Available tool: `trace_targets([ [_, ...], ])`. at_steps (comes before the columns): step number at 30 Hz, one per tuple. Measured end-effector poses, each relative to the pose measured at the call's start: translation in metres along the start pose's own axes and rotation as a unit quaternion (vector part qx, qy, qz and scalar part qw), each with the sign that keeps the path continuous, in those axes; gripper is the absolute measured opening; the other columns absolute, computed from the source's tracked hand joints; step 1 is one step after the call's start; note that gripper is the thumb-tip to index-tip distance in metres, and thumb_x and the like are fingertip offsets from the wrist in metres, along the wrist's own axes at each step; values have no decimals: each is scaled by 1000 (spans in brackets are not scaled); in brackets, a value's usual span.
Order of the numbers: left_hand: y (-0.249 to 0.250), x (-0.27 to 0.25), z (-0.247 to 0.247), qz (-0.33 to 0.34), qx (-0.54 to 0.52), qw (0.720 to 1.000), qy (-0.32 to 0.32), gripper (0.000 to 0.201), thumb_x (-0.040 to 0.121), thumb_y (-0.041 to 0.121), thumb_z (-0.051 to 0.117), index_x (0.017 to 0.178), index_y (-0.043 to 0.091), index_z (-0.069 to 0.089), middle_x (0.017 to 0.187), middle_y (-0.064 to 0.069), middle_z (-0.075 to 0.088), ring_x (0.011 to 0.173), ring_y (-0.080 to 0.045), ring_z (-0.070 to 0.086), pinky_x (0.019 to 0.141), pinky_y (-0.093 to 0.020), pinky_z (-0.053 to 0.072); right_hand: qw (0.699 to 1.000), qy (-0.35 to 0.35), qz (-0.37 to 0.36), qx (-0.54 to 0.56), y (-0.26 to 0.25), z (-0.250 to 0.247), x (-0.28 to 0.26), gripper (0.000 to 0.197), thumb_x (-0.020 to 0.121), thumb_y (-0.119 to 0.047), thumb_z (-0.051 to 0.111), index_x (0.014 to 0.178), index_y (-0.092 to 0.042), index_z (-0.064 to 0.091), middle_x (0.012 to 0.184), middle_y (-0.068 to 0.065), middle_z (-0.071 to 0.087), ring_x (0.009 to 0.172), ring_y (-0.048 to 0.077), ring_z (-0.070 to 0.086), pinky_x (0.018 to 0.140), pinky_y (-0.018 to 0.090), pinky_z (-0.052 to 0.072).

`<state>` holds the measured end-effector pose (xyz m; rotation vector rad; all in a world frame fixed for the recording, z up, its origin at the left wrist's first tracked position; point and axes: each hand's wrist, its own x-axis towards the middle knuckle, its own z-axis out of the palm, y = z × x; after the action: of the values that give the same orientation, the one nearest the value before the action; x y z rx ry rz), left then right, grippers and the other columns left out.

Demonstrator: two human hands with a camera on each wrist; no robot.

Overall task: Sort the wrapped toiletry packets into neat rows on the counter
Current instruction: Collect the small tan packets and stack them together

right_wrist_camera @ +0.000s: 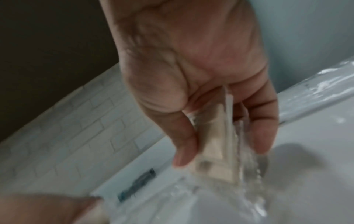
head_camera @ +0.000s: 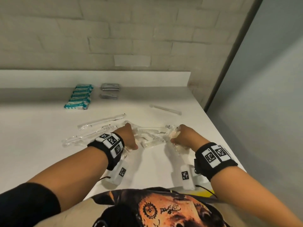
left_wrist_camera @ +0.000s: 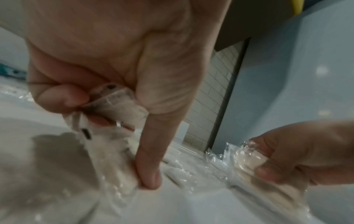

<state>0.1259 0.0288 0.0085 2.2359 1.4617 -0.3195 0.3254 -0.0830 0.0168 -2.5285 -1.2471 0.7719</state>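
Observation:
Clear-wrapped packets lie loose on the white counter (head_camera: 49, 122). My left hand (head_camera: 130, 136) grips a bundle of clear-wrapped packets (left_wrist_camera: 116, 104), fingers curled round them and the thumb (left_wrist_camera: 151, 174) down on the counter. My right hand (head_camera: 177, 136) pinches several cream comb packets (right_wrist_camera: 214, 151) between thumb and fingers; it also shows in the left wrist view as the right hand (left_wrist_camera: 298, 153). A wrapped comb (head_camera: 150, 130) lies between the hands. Long clear toothbrush packets (head_camera: 101, 122) lie left of my left hand.
A row of teal boxes (head_camera: 80, 97) and two stacks of grey sachets (head_camera: 109, 90) stand at the back by the ledge. One clear tube packet (head_camera: 165, 109) lies alone at the back right. The counter's right edge (head_camera: 229, 141) runs close to my right wrist.

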Motion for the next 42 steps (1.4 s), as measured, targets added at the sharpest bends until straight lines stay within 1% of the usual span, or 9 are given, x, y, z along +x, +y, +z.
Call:
trace_targets([
  [4,2,-6,-7,37,-99,994,23,84,71,27,80,138,10,31,125,-4,56,103,-20,59,81,-31,52,956,32,-60,286,-13,-21,-6,36,88,-13,57,122,-15,45,96,5,57,78,18,59,67,32,52],
  [7,8,-14,-23,103,-213,967,95,47,76,30,75,115,13,56,110,-5,64,92,-20,62,72,-31,52,897,37,-120,424,-27,-37,-18,34,86,1,62,118,-4,52,81,4,59,67,16,58,60,26,45],
  [11,17,-19,-49,122,-541,822,130,18,83,24,71,98,15,67,106,-9,71,103,-27,66,92,-39,50,826,7,-166,538,-53,-44,-26,27,82,7,66,104,-6,56,85,9,64,66,18,59,56,26,43],
  [14,22,-28,-55,134,-699,702,26,27,90,27,63,107,7,65,118,-14,68,110,-32,63,96,-46,49,803,-23,-185,567,-68,-40,-26,26,81,3,68,104,-5,59,93,13,66,82,28,62,74,38,43],
  [17,24,-37,-54,164,-757,627,-84,38,95,32,49,118,6,63,113,-18,68,100,-34,65,86,-48,54,795,-40,-199,571,-79,-33,-25,19,81,4,67,98,-5,63,87,10,68,74,23,67,68,32,53],
  [22,13,-30,-49,190,-740,639,-87,28,78,15,64,102,3,68,96,-9,71,89,-24,67,73,-31,58,833,19,-211,512,-94,-24,-16,25,75,-4,77,89,-10,56,74,8,51,62,15,53,47,16,44],
  [25,-1,-24,-50,170,-746,640,-70,21,74,18,71,93,9,72,88,-6,68,84,-19,61,67,-26,51,852,15,-213,477,-103,-21,-10,28,74,-11,80,79,-12,53,65,2,50,53,11,48,47,20,40],
  [33,-29,-23,-62,171,-786,583,-114,31,83,12,65,110,-5,66,102,-21,68,95,-32,67,86,-42,57,851,-42,-225,473,-134,-16,-1,17,77,-12,77,78,-4,61,57,3,56,46,10,43,46,22,35],
  [42,-53,-20,-69,131,-779,612,-36,38,76,16,70,109,-3,67,99,-14,71,90,-24,68,80,-32,53,870,-53,-209,444,-156,-8,0,23,72,-7,81,72,-7,58,57,2,60,46,13,45,43,22,36],
])
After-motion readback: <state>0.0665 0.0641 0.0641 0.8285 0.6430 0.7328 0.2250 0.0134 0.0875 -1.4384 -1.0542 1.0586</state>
